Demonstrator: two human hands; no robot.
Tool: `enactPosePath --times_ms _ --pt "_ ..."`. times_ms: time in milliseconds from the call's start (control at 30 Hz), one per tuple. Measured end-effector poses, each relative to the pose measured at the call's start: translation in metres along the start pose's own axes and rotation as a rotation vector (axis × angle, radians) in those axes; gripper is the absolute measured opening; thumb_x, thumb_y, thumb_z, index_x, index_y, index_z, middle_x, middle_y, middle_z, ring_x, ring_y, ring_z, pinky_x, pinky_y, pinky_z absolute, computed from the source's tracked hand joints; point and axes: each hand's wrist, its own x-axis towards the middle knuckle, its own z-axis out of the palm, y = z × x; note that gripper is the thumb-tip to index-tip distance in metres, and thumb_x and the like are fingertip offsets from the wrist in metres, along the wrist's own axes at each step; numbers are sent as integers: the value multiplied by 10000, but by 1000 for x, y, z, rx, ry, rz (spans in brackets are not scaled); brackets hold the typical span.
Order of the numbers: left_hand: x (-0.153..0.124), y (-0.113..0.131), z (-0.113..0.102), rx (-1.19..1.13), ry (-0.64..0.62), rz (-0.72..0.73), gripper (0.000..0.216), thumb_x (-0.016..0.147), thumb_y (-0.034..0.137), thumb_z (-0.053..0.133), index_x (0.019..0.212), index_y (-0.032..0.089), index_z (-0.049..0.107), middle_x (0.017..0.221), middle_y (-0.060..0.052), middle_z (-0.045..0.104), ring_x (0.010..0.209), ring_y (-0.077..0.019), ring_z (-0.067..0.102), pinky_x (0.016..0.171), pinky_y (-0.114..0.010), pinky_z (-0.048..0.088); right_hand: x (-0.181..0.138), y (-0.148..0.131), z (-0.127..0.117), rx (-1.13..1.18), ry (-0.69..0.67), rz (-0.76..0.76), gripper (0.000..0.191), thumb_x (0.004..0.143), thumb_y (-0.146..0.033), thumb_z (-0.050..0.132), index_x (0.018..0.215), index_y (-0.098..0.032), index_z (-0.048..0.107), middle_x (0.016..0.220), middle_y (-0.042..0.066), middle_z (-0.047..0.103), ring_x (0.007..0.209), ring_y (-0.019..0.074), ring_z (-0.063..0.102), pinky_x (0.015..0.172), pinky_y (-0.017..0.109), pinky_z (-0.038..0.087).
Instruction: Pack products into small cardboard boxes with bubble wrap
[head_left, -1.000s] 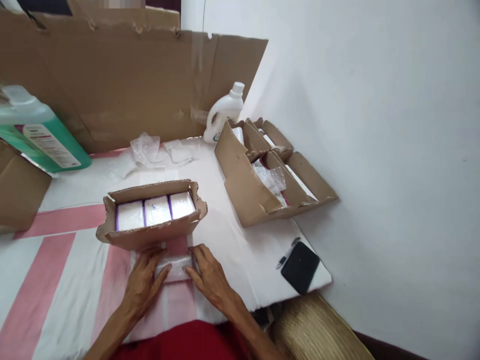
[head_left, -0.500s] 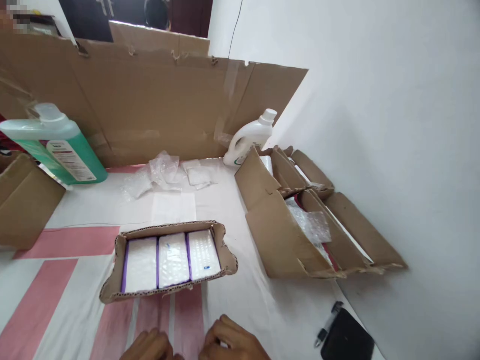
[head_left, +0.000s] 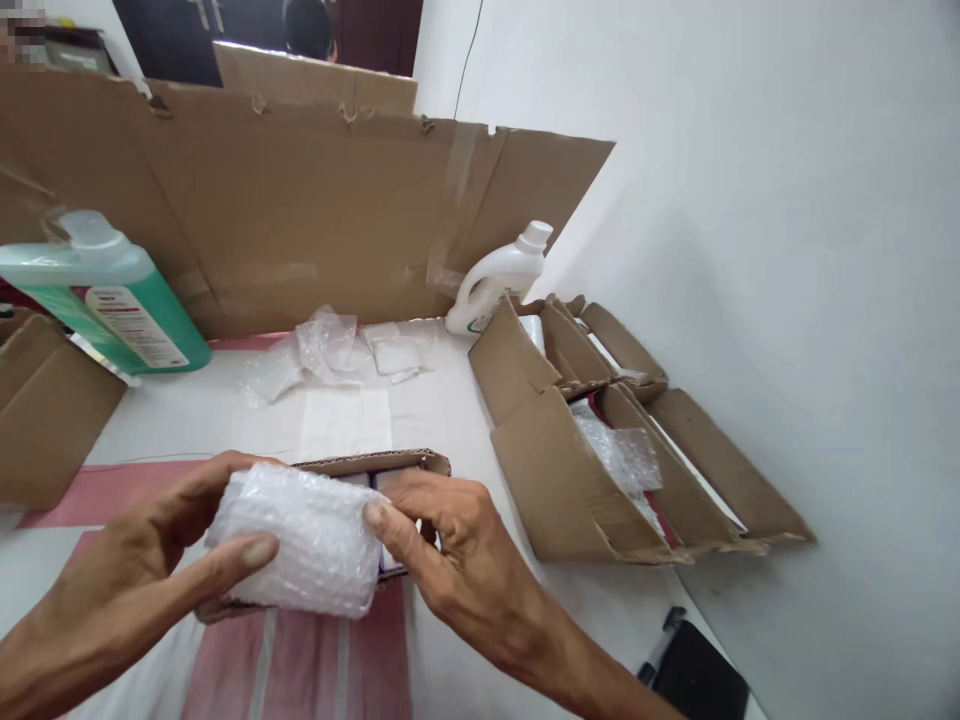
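A bubble-wrapped package point(head_left: 307, 540) is held up in front of me, over the small cardboard box point(head_left: 367, 462). My left hand point(head_left: 187, 540) grips its left side, the thumb lying across the front. At the package's right upper corner, my right hand point(head_left: 457, 540) pinches the wrap between thumb and fingers. What lies inside the wrap cannot be made out. Behind the package, the box is mostly hidden; white packs point(head_left: 393, 556) with purple edges show in its right part.
Divided cardboard boxes point(head_left: 540, 480) with wrapped items stand at right by the wall. Loose bubble wrap point(head_left: 326, 345) lies behind the small box. A green liquid bottle point(head_left: 150, 310) and a white jug point(head_left: 499, 280) stand before a cardboard screen point(head_left: 322, 210). A black object point(head_left: 694, 670) lies at lower right.
Both hands have come up from the bottom edge, now holding a bubble-wrapped package over the small box. Earlier, the three white packs in the box were in plain sight.
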Motion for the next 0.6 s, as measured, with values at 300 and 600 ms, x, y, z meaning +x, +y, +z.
enactPosePath --times_ms 300,600 --pt "27 43 17 98 -140 141 210 824 430 665 850 225 700 820 14 657 746 -147 598 646 -195 481 21 12 -7 318 -264 103 292 849 -467 760 846 -183 694 759 -24 599 722 125 521 676 266 405" --pt "28 36 16 -68 -209 7 296 787 437 725 995 232 681 882 0 727 764 -188 658 652 -251 487 4 23 -17 355 -79 180 400 809 -437 727 686 -217 417 687 -66 385 639 102 353 580 249 285"
